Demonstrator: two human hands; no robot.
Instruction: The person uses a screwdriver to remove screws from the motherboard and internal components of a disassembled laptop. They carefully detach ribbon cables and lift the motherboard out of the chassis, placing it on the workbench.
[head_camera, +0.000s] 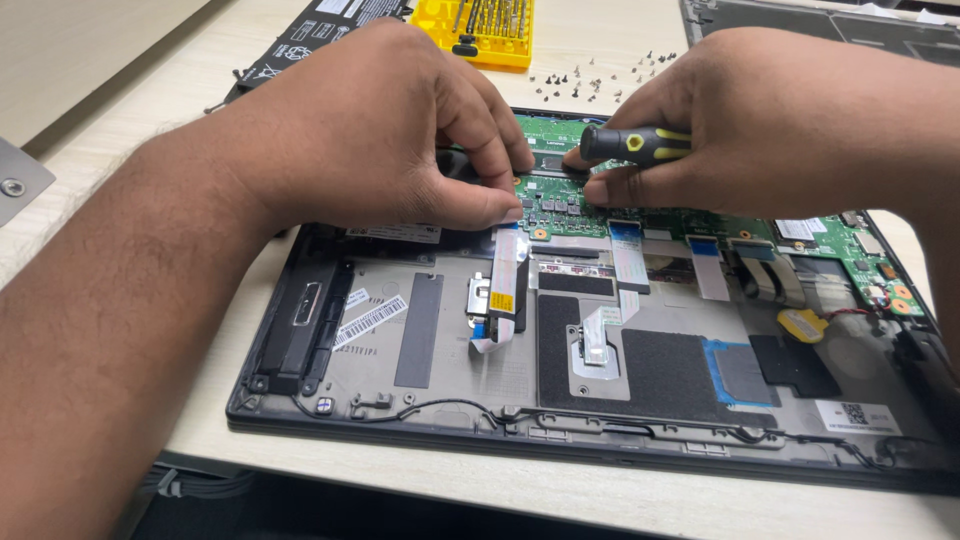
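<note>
- A pale wood-grain desk (600, 495) is seen from above, with its near edge running along the bottom of the view.
- An opened laptop chassis (420, 415), its bottom cover removed, is laid flat close to the near edge of the desk.
- A green circuit board (800, 240) is seated along the far side of the chassis, with several flat ribbon cables (628, 262) running from it toward the near side.
- The left hand (370, 125) is placed over the far left part of the board, its fingers (480, 205) pinched closed against the board's edge; what is pinched cannot be made out.
- The right hand (790, 120) is held just beside the left, its fingers closed around a screwdriver (640, 145) with a black and yellow handle, which is laid almost level above the board.
- The screwdriver's tip is hidden behind the left hand.
- A yellow bit case (480, 30) is set near the far edge of the desk, beyond the hands.
- Small loose screws (590, 80) are scattered on the desk just beside the case, between it and the chassis.
- A flat black battery pack (310, 35) is laid toward the far left corner.
- A round coin cell (802, 325) is seen in the right part of the chassis.
</note>
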